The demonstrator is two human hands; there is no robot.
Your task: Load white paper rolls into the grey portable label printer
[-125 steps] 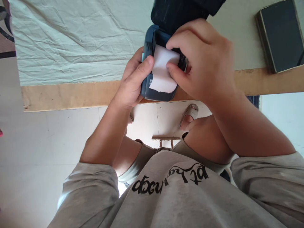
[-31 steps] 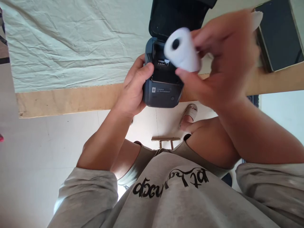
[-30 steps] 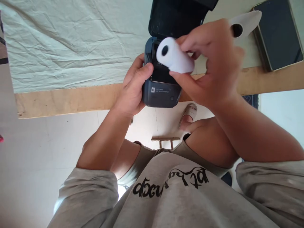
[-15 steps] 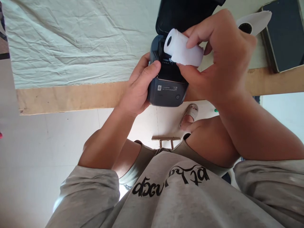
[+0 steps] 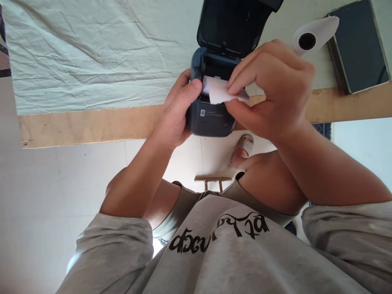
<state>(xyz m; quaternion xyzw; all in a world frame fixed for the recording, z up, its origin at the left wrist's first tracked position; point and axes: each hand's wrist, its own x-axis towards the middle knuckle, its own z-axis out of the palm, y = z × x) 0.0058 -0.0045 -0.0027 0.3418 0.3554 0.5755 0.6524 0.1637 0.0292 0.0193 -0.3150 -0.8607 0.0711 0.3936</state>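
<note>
A small dark blue printer [image 5: 211, 118] stands at the table's front edge with its lid [image 5: 232, 24] swung up. My left hand [image 5: 177, 110] grips the printer's left side, thumb on the top edge. My right hand [image 5: 269, 90] pinches a white paper roll [image 5: 220, 92] between thumb and fingers and holds it in the printer's open bay. Most of the roll is hidden by my fingers.
A second white paper roll [image 5: 312, 34] lies on the table behind my right hand. A dark phone [image 5: 358, 45] lies at the far right. A wrinkled pale cloth [image 5: 98, 53] covers the table's left part, with the wooden table edge [image 5: 85, 124] in front. My knees and a sandalled foot show below.
My right hand took the old roll out, set it on the table at the right, then brought a full roll down from above the printer into the open bay. The left hand kept its grip.
</note>
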